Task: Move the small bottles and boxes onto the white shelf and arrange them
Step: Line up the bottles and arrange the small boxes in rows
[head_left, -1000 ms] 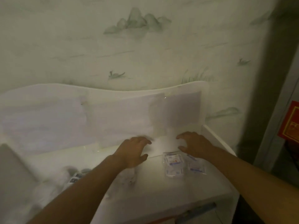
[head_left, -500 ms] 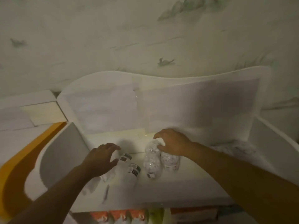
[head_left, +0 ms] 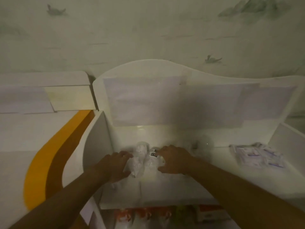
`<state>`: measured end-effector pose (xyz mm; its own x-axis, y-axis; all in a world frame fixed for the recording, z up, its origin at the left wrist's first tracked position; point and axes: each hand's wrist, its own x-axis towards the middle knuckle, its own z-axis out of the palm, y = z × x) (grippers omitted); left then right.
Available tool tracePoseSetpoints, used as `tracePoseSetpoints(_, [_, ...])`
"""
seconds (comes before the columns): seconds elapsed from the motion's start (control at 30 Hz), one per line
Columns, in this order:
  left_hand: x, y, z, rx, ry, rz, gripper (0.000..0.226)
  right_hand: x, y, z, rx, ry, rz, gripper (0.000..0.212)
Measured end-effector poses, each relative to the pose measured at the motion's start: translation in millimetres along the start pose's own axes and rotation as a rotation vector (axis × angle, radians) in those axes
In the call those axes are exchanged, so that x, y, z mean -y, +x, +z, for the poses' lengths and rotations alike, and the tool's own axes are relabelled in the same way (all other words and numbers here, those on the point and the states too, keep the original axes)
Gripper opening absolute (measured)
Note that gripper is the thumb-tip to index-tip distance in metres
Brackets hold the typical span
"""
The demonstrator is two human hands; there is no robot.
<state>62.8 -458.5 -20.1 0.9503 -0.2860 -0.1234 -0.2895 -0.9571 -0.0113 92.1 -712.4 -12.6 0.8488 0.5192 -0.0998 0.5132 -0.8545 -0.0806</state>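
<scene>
On the dim white shelf [head_left: 181, 192], the left hand [head_left: 113, 166] and right hand [head_left: 175, 160], apart half a second ago, now cup the clear small bottles [head_left: 140, 161] together, fingers curved against them, herding them toward the shelf's left end.

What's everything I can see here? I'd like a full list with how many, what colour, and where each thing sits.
small bottles: a cluster, count unclear through blur, clear with pale contents, lying on the shelf top between both hands
white shelf: one, white, centre, with a wavy back panel
flat packets: a small pile, clear with bluish print, right end of the shelf top
items on the lower level: several, orange and red, below the front edge, blurred
orange band: one, curved, on the white surface to the left
wallpaper: pale green, faint bird drawings, behind
left hand: one, fingers against the bottles' left side
right hand: one, curled over the bottles' right side
</scene>
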Motion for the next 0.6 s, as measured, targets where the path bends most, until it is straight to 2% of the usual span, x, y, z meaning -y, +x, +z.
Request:
tracePoseSetpoints(0.17, [6,-1,8,0.022,-0.04,0.036,0.069,19,-7,26,0.097,0.013,0.068,0.067])
tracePoseSetpoints(0.4, [0,10,10,-0.023,-0.202,0.013,0.059,21,0,32,0.037,0.019,0.073,0.058])
tracePoseSetpoints(0.6, [-4,8,19,-0.058,-0.183,-0.002,0.057,9,5,37,0.003,0.057,0.065,0.045])
